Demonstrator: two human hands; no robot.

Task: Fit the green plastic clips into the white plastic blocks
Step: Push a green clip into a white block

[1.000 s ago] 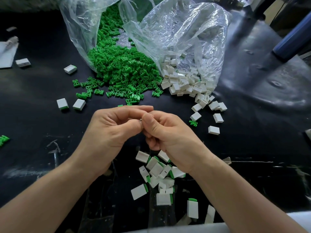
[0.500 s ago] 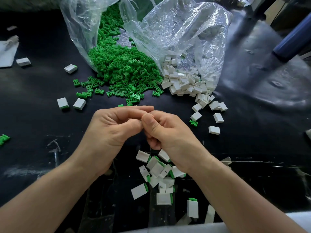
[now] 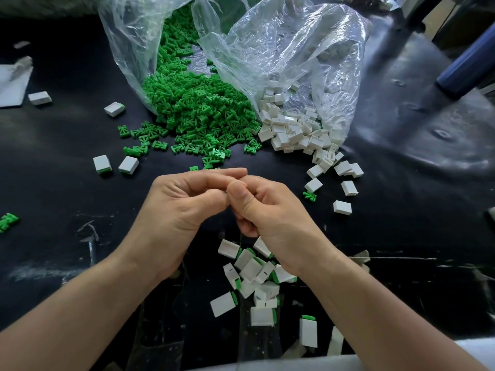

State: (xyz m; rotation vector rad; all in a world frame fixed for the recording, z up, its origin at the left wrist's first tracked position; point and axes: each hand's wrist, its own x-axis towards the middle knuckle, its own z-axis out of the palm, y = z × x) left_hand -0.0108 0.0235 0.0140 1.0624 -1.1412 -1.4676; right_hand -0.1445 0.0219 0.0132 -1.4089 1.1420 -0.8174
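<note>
left hand (image 3: 182, 210) and right hand (image 3: 267, 212) meet curled, thumb to thumb – what they pinch is hidden, i cannot tell. likely pressing a clip home; next calls for fresh parts from the green clips (image 3: 198, 108) and white blocks (image 3: 294, 132) heaped beyond – fitted blocks (image 3: 251, 269) lie under the wrists

Small green plastic clips (image 3: 203, 108), forked in outline, lie heaped and spill from the mouth of a clear plastic bag (image 3: 128, 49) onto the black tabletop (image 3: 53, 188). One stray clip (image 3: 309, 196) lies apart at right. Small white rectangular plastic blocks (image 3: 294, 132) form a second heap just right of the green one, with loose blocks (image 3: 349, 187) scattered beyond it. Nearest the viewer is a jumbled pile of fitted blocks (image 3: 251, 269), each showing a green edge. A further fitted block (image 3: 102, 164) lies flat at left.
</note>
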